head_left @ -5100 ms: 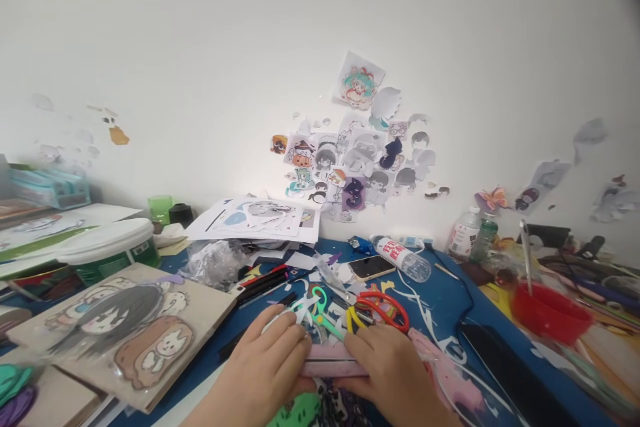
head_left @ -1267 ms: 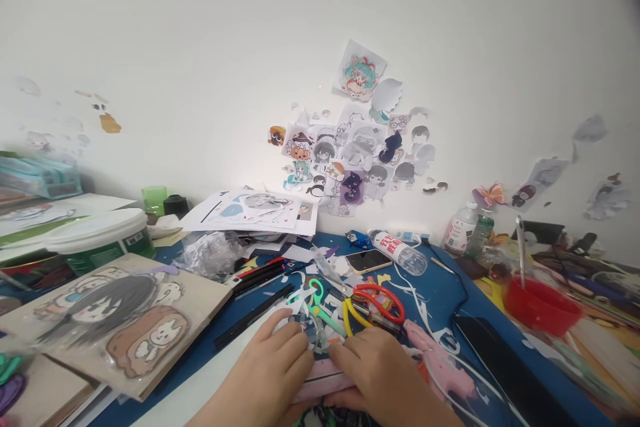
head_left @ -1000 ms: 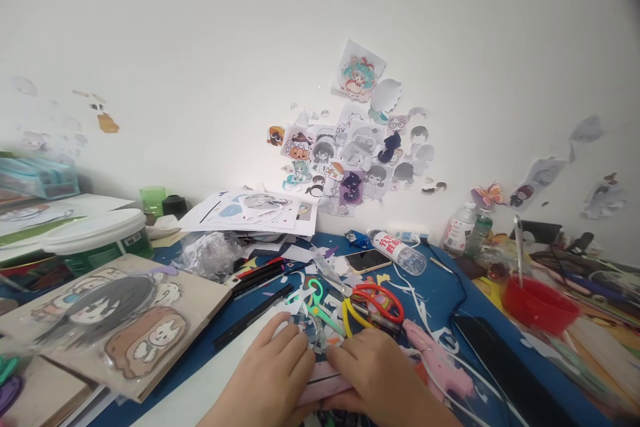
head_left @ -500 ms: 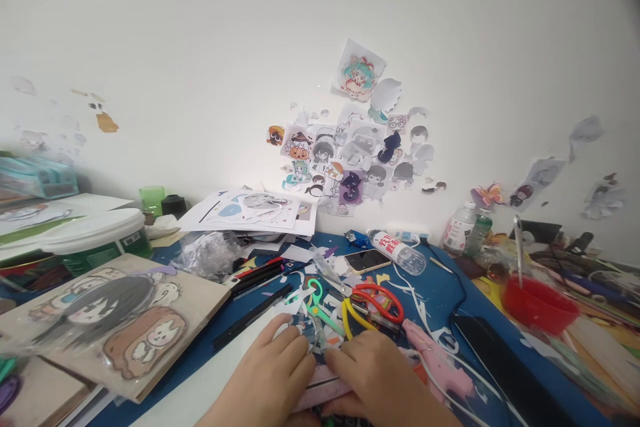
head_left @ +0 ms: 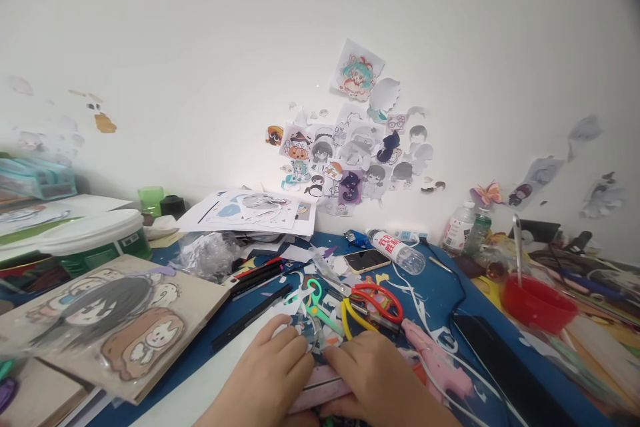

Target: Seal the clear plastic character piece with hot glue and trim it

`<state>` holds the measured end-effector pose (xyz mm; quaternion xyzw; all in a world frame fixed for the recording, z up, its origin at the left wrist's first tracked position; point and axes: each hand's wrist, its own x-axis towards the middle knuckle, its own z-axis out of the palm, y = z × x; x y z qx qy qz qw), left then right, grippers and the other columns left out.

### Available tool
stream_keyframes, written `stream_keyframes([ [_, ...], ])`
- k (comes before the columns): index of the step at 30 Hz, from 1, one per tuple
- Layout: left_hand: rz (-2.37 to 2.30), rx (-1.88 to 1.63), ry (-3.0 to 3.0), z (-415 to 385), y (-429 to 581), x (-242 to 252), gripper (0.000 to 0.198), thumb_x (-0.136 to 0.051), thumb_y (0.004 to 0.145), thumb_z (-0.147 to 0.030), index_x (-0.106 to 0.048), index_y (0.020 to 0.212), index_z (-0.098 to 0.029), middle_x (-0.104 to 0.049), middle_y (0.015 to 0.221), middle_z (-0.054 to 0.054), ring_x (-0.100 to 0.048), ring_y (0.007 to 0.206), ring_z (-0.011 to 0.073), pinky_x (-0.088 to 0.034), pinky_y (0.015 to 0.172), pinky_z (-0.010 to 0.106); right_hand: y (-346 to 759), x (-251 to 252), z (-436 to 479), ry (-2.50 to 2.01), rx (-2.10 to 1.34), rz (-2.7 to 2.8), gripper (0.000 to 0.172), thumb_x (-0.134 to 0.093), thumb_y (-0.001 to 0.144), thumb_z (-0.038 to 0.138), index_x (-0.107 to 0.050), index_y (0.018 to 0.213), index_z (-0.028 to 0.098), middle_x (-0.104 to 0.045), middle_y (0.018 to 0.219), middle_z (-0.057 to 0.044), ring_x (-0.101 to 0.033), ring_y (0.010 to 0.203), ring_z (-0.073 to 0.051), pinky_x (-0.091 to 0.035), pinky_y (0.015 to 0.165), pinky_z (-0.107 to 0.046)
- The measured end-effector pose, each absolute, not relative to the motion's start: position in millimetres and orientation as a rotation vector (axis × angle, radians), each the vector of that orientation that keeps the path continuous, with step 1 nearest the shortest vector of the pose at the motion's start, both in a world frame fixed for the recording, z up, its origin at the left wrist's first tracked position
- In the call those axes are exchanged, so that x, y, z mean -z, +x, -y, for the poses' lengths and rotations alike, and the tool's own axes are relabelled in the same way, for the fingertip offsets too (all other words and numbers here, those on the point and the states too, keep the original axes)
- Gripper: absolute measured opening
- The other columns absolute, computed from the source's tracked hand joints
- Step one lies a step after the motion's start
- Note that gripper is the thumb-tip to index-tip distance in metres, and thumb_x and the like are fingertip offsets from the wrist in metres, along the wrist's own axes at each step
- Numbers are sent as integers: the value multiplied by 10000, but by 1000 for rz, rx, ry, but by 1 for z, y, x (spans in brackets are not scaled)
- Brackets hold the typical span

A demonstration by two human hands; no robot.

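Observation:
At the bottom middle lies a pink case (head_left: 323, 387) with a dark line along its top; I cannot make out its exact kind. My left hand (head_left: 275, 370) is closed on its left end, fingers curled. On the right end my right hand (head_left: 373, 370) is closed as well, thumb along the near side. Its lower part is hidden by the hands and the frame edge. Just beyond the fingers are green-handled scissors (head_left: 320, 310), scissors with yellow handles (head_left: 355, 320) and scissors with red handles (head_left: 393, 303), among paper scraps. A pink glue gun (head_left: 437, 363) lies right of my right hand.
At left is a board with cartoon cutouts (head_left: 200, 307), behind it a white-lidded tub (head_left: 100, 223). Black pens (head_left: 250, 320), a phone (head_left: 367, 260) and a plastic bottle (head_left: 400, 253) lie beyond the hands. A red bowl (head_left: 540, 307) stands at right, near a white cord (head_left: 443, 390).

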<state>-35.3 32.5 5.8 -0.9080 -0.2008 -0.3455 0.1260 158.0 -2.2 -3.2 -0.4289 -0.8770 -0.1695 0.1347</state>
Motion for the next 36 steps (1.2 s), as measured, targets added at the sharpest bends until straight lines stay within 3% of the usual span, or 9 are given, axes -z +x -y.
stream_keyframes([
  [9, 614, 1006, -2693, -31, -34, -8, 417, -767, 560, -516, -487, 621, -213, -562, 617, -64, -477, 588, 145, -371, 806, 341, 158, 3, 4, -1230, 497, 2553, 409, -609, 737, 587, -529, 786, 189, -656, 711, -12, -605, 598, -198, -314, 509, -305],
  [14, 585, 1046, -2675, -35, -33, -4, 442, -793, 507, -511, -486, 615, -213, -565, 610, -70, -475, 583, 143, -371, 802, 328, 156, 6, 0, -1202, 542, 2526, 431, -637, 696, 601, -539, 781, 190, -661, 691, -9, -614, 573, -206, -313, 489, -306],
  [25, 610, 1081, -2668, -33, -32, 1, 388, -704, 640, -526, -481, 588, -213, -547, 582, -63, -465, 566, 142, -374, 819, 341, 157, 12, -4, -1149, 609, 2510, 476, -533, 737, 660, -515, 720, 185, -634, 626, -7, -607, 536, -187, -289, 462, -309],
  [36, 670, 1054, -2748, -30, -33, 0, 317, -758, 601, -420, -520, 633, -212, -587, 620, -54, -513, 594, 146, -394, 835, 345, 157, 11, -2, -1175, 561, 2577, 475, -505, 762, 659, -508, 756, 184, -640, 661, -18, -594, 562, -186, -301, 491, -302],
])
